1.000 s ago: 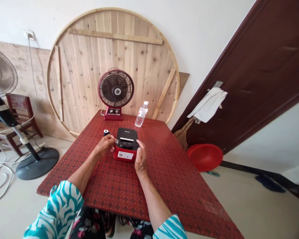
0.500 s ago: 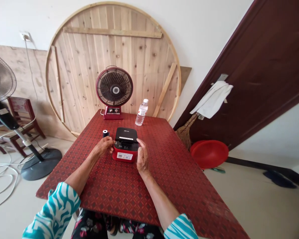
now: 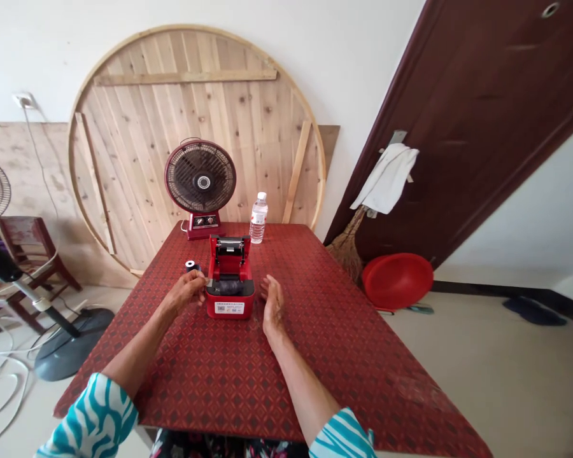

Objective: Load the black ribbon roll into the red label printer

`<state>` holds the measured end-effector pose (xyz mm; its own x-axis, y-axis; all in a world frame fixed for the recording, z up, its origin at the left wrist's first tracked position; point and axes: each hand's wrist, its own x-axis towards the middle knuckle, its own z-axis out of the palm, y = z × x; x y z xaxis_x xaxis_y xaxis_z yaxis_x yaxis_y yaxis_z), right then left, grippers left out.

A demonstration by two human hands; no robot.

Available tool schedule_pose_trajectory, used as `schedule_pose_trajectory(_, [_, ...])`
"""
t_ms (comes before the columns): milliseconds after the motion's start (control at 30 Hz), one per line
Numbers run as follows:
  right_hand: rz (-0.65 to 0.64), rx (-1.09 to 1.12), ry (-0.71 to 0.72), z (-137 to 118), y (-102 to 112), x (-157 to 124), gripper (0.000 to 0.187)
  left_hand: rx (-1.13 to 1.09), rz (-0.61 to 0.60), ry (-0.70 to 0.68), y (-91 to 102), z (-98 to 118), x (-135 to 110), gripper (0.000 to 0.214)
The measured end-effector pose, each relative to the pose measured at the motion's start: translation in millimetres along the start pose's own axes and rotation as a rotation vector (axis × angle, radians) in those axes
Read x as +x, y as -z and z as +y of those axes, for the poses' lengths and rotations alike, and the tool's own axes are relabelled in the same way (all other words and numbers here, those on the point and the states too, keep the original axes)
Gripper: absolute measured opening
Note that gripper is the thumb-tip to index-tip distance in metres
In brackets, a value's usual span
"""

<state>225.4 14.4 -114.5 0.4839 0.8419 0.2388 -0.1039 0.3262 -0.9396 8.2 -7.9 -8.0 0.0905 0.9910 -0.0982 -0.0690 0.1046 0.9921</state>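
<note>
A small red label printer [image 3: 230, 294] stands on the red patterned table [image 3: 315, 356] with its lid swung up and back, showing the dark roll bay inside. My left hand [image 3: 187, 290] rests against the printer's left side, fingers curled on a small grey tab there. My right hand [image 3: 272, 304] lies just right of the printer, fingers apart and holding nothing. A small black roll [image 3: 190, 265] stands on the table behind my left hand.
A red desk fan [image 3: 201, 186] and a water bottle [image 3: 258, 218] stand at the table's far end, before a round wooden board. A standing fan [image 3: 9, 280] and chair are at left. A red basin [image 3: 397, 279], broom and dark door are at right.
The printer's lid, closed before, now stands open and tilted back. My right hand has come off the printer's side and rests open on the table. The view shifted a little.
</note>
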Motion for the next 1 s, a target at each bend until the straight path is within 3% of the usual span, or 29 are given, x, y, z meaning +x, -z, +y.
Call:
schedule_pose_trajectory(133, [-0.049,0.021,-0.013,-1.8,-4.4,-2.3,0.050,0.244,0.049,-0.238,-3.8,26.1,8.9,0.020])
schedule_pose_trajectory(233, [-0.090,0.002,-0.009,-1.0,-6.1,-2.7,0.047,0.449,-0.021,-0.368,-19.5,45.0,26.9,0.008])
schedule_pose_trajectory(400, [-0.081,-0.013,0.042,3.8,-7.3,-1.0,0.041,0.765,-0.279,-0.282,-49.1,51.4,68.0,0.022])
schedule_pose_trajectory(533, [-0.084,-0.023,0.045,3.7,-9.6,-1.7,0.038,0.897,-0.411,-0.210,-57.8,45.9,89.0,0.027])
schedule_pose_trajectory(733, [-0.094,-0.020,0.055,1.7,-13.8,-2.2,0.038,0.969,-0.421,-0.244,-55.0,46.1,85.0,0.026])
schedule_pose_trajectory(900, [-0.089,-0.005,0.072,5.8,-13.7,0.9,0.037,1.094,-0.296,-0.441,-57.5,55.5,70.2,0.026])
schedule_pose_trajectory(1000, [-0.092,0.017,0.058,7.0,-10.7,1.2,0.039,1.051,-0.237,-0.522,-47.9,70.5,52.1,0.025])
